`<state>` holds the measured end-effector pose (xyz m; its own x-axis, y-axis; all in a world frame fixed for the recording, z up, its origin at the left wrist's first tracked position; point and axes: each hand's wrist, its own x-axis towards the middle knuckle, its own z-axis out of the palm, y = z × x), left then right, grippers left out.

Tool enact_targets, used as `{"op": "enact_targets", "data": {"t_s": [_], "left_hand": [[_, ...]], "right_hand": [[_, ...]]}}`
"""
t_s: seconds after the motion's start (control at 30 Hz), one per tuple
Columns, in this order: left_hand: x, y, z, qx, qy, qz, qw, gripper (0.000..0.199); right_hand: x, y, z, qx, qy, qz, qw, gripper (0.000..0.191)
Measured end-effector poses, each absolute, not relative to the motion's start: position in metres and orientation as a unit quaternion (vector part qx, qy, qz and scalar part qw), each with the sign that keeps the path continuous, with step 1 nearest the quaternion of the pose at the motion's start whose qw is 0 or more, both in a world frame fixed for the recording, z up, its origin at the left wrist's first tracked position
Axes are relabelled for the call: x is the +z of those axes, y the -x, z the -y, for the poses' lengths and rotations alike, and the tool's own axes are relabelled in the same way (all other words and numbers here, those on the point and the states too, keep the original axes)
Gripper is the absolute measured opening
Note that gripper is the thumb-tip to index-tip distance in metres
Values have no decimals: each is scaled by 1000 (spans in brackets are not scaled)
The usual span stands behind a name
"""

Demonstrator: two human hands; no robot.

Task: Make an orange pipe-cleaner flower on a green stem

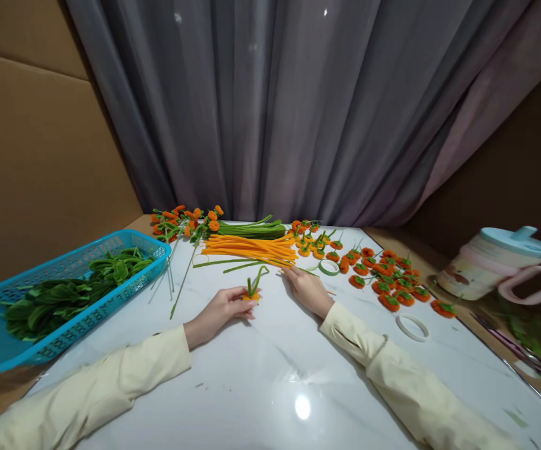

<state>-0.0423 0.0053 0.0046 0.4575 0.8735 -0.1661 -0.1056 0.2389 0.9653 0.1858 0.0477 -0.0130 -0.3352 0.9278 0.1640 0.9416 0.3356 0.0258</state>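
Observation:
My left hand (226, 310) is closed, pinching a small yellow-orange pipe-cleaner fruit (250, 297) between thumb and fingers. Two green pipe-cleaner stems rise from its top, one bent over at the tip. To the right, my right hand (307, 289) rests low over the table, fingers stretched out to the near right end of a bundle of orange pipe cleaners (252, 247). Its fingertips are partly hidden, and no held thing shows. Beyond that bundle lies a stack of green pipe cleaners (252, 230). Loose green pieces (243, 267) lie just in front of the orange ones.
A blue basket (69, 337) of green leaves stands at left. Orange flower-like pieces on stems (190, 219) lie at the back left. Several orange fruits (387, 284) spread at right, near a green tape roll (329, 267) and white ring (412, 327). A lidded mug (490, 262) stands far right.

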Motion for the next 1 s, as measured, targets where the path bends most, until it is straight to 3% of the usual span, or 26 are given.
{"op": "enact_targets", "data": {"t_s": [0.17, 1.0], "left_hand": [[5, 43, -5, 348, -461, -338, 743, 41], [6, 45, -1, 322, -555, -314, 700, 41]], "right_hand": [[-11, -185, -47, -59, 576, 814, 53, 38], [-3, -185, -47, -34, 576, 813, 74, 37]]}}
